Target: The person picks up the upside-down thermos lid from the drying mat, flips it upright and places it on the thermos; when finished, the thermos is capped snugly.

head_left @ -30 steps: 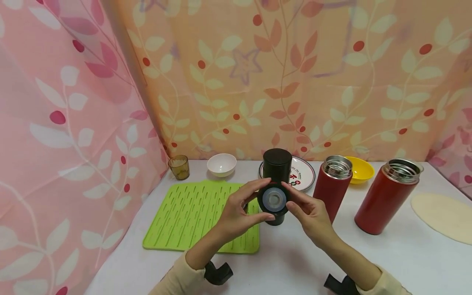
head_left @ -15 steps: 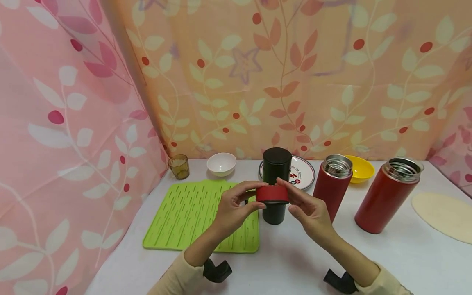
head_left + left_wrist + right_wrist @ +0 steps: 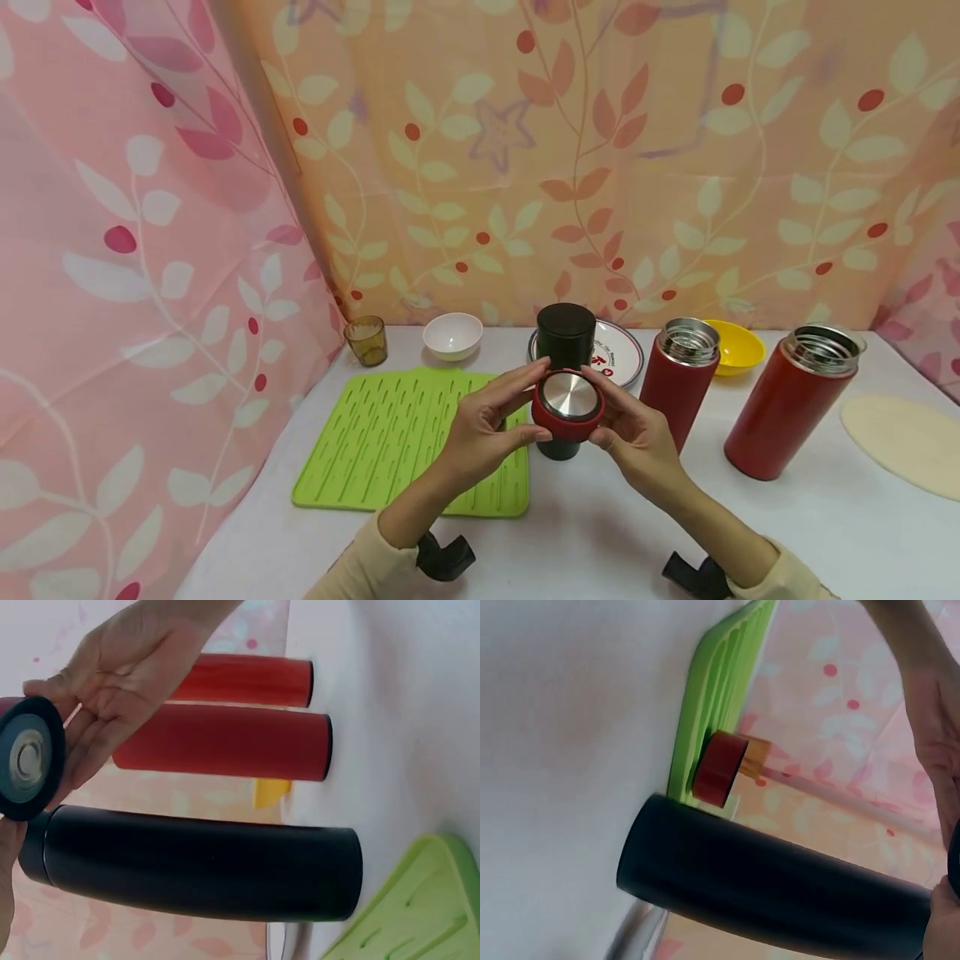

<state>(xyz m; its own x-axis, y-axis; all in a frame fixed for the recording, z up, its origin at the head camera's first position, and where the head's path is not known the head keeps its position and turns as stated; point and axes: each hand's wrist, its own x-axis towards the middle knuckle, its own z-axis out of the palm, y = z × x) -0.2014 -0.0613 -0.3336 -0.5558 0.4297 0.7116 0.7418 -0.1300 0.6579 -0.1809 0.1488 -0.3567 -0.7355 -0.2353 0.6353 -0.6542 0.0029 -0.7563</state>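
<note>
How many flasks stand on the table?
3: a black flask behind the held lid, a red flask right of it, another red flask further right. None seems hidden.

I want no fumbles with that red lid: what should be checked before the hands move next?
1. Both hands grip the red lid: ok; left hand and right hand pinch its rim.
2. Lid's steel face up: ok.
3. Red flasks open: ok; near flask and far flask show bare steel mouths.
4. Black flask upright behind the lid: ok.
5. Second red lid accounted for: ok; right wrist view shows red lid on the mat.
6. Seal inside intact: cannot tell.
</note>
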